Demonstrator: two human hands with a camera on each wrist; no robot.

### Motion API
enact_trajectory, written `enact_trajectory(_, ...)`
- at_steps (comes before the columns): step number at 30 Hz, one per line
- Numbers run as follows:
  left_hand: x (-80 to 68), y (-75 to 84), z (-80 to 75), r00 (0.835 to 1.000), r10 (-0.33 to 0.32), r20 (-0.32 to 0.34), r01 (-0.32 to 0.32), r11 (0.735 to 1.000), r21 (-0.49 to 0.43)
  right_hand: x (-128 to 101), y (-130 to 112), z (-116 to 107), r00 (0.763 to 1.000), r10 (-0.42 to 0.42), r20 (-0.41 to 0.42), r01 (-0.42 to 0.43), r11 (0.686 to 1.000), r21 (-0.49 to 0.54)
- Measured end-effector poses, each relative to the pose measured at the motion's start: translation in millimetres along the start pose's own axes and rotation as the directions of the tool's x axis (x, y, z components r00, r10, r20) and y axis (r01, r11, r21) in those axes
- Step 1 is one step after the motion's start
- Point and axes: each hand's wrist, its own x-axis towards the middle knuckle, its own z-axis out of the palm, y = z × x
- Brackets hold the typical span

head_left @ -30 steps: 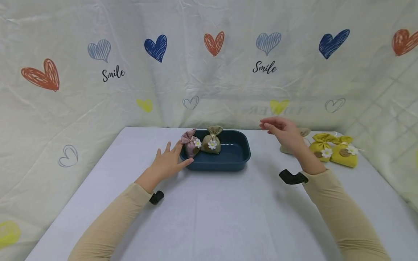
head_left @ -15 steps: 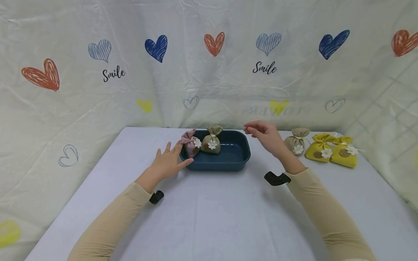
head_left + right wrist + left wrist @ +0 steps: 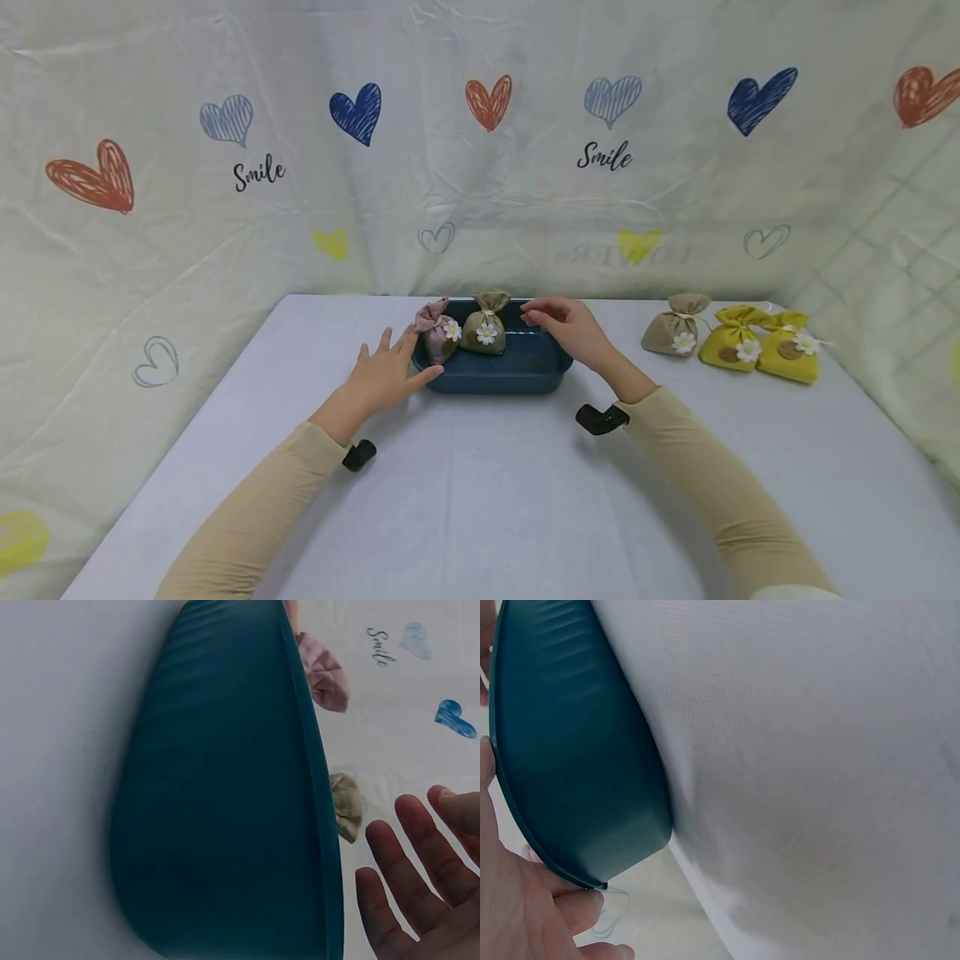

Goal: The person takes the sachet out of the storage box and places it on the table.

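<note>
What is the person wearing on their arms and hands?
Both arms are in long, plain beige sleeves, left sleeve and right sleeve, reaching to the wrists. The left hand and right hand are bare, without gloves. A small black device sits under each wrist, left and right.

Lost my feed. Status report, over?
Left hand flat against tray. Right hand open, empty, above tray. Two pouches inside. Nothing blocking.

sleeves: long, beige, both arms | wrists: small black camera mounts | hands: bare
</note>
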Motion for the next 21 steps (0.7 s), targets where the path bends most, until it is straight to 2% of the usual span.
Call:
enact_trajectory(5, -0.1, -0.3, -0.2, 1.000, 0.000, -0.002, 0.000, 1.000, -0.001, 5.3, 3.7, 9.2, 1.000, -0.019, 0.013, 0.020, 1.000, -0.016)
enact_trajectory(8, -0.3, -0.2, 0.5, 1.000, 0.001, 0.001, -0.001, 1.000, 0.000, 7.7, 5.2, 13.4, 1.000, 0.001, 0.013, 0.000, 0.999, -0.052)
enact_trajectory(13, 0.4, -0.3, 1.2, 1.000, 0.006, -0.003, -0.006, 1.000, 0.009, 12.4, 7.7, 19.6, 0.993, 0.114, 0.013, -0.114, 0.992, -0.049)
enact_trajectory(16, -0.4, 0.4, 0.2, 1.000, 0.004, -0.003, -0.004, 1.000, 0.009, 16.5, 8.6, 22.0, 0.982, 0.190, 0.010, -0.190, 0.981, -0.038)
enact_trajectory(21, -1.0, 0.9, -0.9, 1.000, 0.000, -0.001, 0.000, 1.000, 0.007, 23.5, 8.4, 25.7, 0.963, 0.269, 0.009, -0.269, 0.963, -0.009)
